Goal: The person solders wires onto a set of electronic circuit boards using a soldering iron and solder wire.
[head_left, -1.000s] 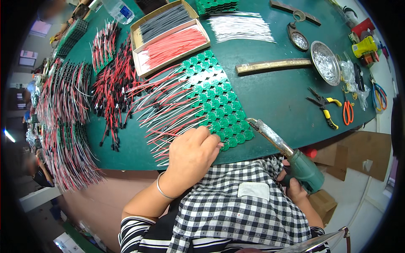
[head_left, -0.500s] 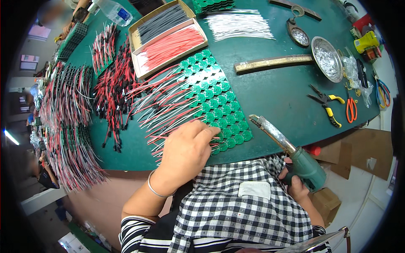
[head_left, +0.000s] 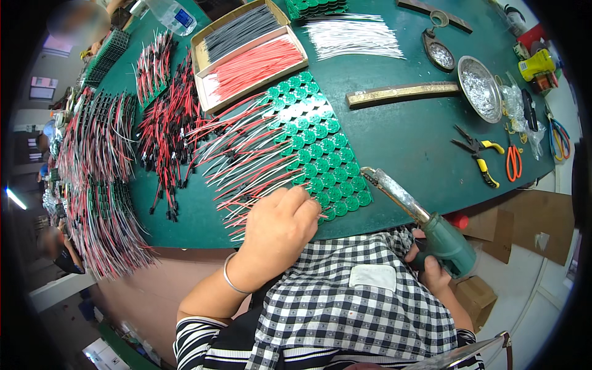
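Note:
A panel of round green circuit boards (head_left: 333, 163) lies on the green table, with red, white and black wires (head_left: 246, 160) fanning leftward from its left side. Over the panel's near left corner, my left hand (head_left: 280, 225) is closed in a pinch; a thin wire end shows at its fingertips, though the fingers cover most of it. My right hand (head_left: 435, 271) is wrapped round the handle of a green soldering gun (head_left: 453, 246) at the table's front edge. Its metal barrel points up and left, and the tip sits just right of the panel, apart from it.
Beyond the panel stands a cardboard box (head_left: 200, 68) of black and red wires, beside loose white wires (head_left: 354, 37). Wired bundles (head_left: 166, 123) lie left. To the right are a metal bar (head_left: 401, 94), a metal bowl (head_left: 480, 89) of silvery scraps, pliers (head_left: 478, 151) and orange-handled scissors (head_left: 513, 160).
My left hand has shifted slightly nearer to me, toward the panel's near corner. The soldering gun's tip has moved a little left; my right hand stays almost in place.

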`<state>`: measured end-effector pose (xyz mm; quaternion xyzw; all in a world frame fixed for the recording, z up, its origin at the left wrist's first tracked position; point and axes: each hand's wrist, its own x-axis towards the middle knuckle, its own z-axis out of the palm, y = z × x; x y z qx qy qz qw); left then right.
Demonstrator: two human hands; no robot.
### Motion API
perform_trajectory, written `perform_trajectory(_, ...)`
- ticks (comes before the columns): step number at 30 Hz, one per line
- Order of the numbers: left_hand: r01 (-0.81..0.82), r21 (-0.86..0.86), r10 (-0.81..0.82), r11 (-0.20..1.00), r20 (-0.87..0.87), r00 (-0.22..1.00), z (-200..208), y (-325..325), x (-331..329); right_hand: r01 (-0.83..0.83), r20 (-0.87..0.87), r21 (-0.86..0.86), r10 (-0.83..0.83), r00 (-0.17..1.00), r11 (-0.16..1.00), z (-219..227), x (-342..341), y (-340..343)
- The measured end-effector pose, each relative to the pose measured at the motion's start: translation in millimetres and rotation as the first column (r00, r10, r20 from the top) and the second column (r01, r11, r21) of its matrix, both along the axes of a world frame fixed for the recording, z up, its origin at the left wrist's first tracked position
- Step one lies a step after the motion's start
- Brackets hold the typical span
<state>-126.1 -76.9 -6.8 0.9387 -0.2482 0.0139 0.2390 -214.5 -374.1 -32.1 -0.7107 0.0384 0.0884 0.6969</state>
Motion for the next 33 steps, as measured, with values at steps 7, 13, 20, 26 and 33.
perform_trajectory(7,0.037,0.091,-0.053,0.995,0.184,0.981,-6,0,-14,0.016,-0.016,-0.014,-0.017,1.0,1.0,1,3,5)
perform_trajectory(13,0.087,-0.009,-0.085,0.996,0.139,0.987,-9,3,-13,-0.022,-0.011,0.04,0.022,1.0,0.999,-2,1,2)
perform_trajectory(20,-0.22,-0.282,0.086,0.934,-0.42,0.904,-2,2,9,-0.045,-0.014,0.04,0.045,0.999,0.998,-2,4,2)
perform_trajectory(26,-0.166,-0.276,0.002,0.947,-0.51,0.86,5,4,19,0.073,0.001,0.325,-0.077,0.997,0.943,3,28,31)
perform_trajectory(33,-0.147,-0.242,0.008,0.959,-0.498,0.867,2,2,27,0.069,-0.093,0.75,0.003,0.996,0.658,6,81,95)
